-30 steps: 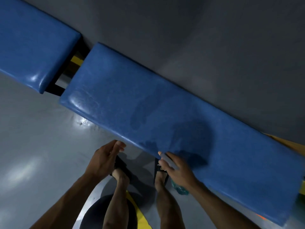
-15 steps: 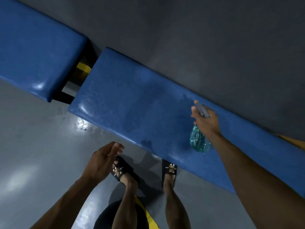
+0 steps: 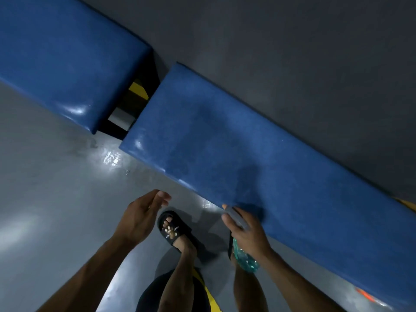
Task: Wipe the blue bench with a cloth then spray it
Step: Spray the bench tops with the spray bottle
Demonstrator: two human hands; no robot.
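Note:
The blue padded bench (image 3: 225,136) runs diagonally from the middle to the lower right, against a dark grey wall. My right hand (image 3: 247,233) grips a spray bottle at the bench's near edge. The bottle's grey nozzle pokes out above my fingers and its clear teal body (image 3: 244,258) hangs below my palm. My left hand (image 3: 141,215) floats over the floor left of the bench, fingers relaxed and holding nothing. No cloth is visible.
A second blue bench pad (image 3: 63,55) lies at the upper left, with a gap showing a black and yellow frame (image 3: 137,91) between the pads. The glossy grey floor (image 3: 56,199) spreads below. My feet in black sandals (image 3: 172,230) stand close to the bench.
My right hand has drawn the spray bottle back from over the middle of the bench to its near edge. The view has shifted right along the bench. My left hand stays put.

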